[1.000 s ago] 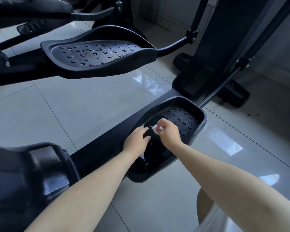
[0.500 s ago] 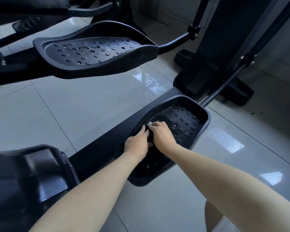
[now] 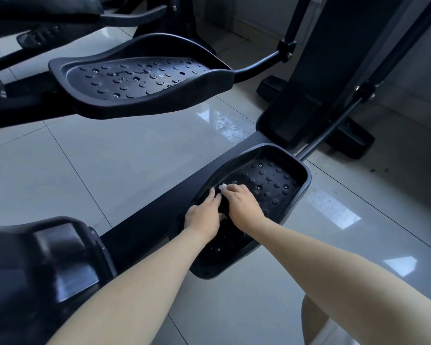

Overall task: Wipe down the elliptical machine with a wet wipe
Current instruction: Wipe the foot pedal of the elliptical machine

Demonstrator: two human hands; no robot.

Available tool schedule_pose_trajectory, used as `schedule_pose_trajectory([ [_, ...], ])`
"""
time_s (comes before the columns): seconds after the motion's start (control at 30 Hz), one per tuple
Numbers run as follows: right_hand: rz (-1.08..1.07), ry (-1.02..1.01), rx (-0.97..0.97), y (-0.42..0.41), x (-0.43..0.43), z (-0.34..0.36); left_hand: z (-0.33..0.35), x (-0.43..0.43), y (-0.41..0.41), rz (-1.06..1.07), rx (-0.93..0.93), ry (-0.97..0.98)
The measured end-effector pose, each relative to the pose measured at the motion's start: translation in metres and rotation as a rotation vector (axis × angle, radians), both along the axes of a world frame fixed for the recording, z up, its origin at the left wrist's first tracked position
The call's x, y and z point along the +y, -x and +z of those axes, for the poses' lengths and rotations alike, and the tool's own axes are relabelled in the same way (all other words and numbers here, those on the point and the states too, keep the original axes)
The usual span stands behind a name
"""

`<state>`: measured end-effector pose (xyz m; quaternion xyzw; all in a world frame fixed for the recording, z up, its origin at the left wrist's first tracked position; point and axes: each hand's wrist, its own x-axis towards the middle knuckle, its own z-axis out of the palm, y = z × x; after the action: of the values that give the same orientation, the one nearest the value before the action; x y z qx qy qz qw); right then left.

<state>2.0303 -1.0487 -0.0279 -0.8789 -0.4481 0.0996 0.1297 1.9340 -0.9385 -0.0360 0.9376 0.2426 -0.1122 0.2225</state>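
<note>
The step in hand was the wiping of the lower pedal (image 3: 306, 175) of the elliptical machine (image 3: 159, 202), the pedal that sat just above the tiled floor (image 3: 135, 158). Both hands were inside its raised rim, near its left edge and about midway along its length.

The wet wipe (image 3: 222, 187) was on the studded tread there, bunched into a small white wad, and only a bit of it showed past the fingertips. The right hand (image 3: 243, 207) had its grip clamped on it: the fingers were curled down over the wad and pressed it against the tread. How much of the wipe was folded under the palm could not be told.

The left hand (image 3: 204, 215) lay just beside the right, touching it or nearly so. Its grip was apart, the fingers stretched out fairly straight along the inner side of the left rim. It held nothing and appeared to steady the pedal.

The far end of the tread, toward the front edge, looked wet in places among the studs, so the work seemed partly done there. The near end lay in shadow behind the hands and its state could not be read.

The next move likely called for dragging the wad across the tread and working round each stud and into the corner where tread meets rim. The left hand would need to brace the pedal, since it hangs on a linkage and may swing. The upper pedal (image 3: 139, 78) stood well apart, toward the far left, with some shine on its tread.
</note>
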Motion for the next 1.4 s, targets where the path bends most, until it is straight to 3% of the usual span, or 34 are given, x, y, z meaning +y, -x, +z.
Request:
schedule_pose_trajectory([
  [0.23, -0.231, 0.12, -0.088, -0.02, -0.023, 0.016, 0.0, -0.002, 0.001, -0.009, 0.009, -0.035],
  [0.4, -0.056, 0.069, -0.017, 0.014, -0.025, 0.014, 0.004, -0.001, 0.0, -0.039, 0.047, -0.052],
  [0.5, 0.059, 0.131, -0.087, 0.018, -0.034, 0.014, 0.01, -0.001, 0.0, -0.071, 0.077, -0.043],
  [0.6, -0.09, 0.298, -0.249, 0.0, -0.045, 0.022, 0.014, 0.001, 0.001, -0.101, 0.076, -0.048],
  [0.7, -0.219, 0.385, -0.274, -0.01, -0.054, 0.026, 0.011, 0.004, 0.003, -0.104, 0.063, -0.044],
  [0.87, -0.061, 0.245, -0.168, 0.009, -0.045, 0.021, 0.009, 0.004, 0.003, -0.1, 0.039, -0.051],
  [1.0, 0.094, 0.162, -0.004, 0.022, -0.036, 0.022, 0.007, 0.007, 0.007, 0.015, -0.054, 0.107],
  [1.2, -0.275, 0.013, -0.019, 0.003, -0.041, 0.034, 0.024, 0.01, 0.014, 0.197, -0.238, 0.398],
  [1.4, -0.219, 0.005, 0.056, 0.017, -0.038, 0.034, 0.031, 0.003, 0.006, 0.314, -0.298, 0.528],
])
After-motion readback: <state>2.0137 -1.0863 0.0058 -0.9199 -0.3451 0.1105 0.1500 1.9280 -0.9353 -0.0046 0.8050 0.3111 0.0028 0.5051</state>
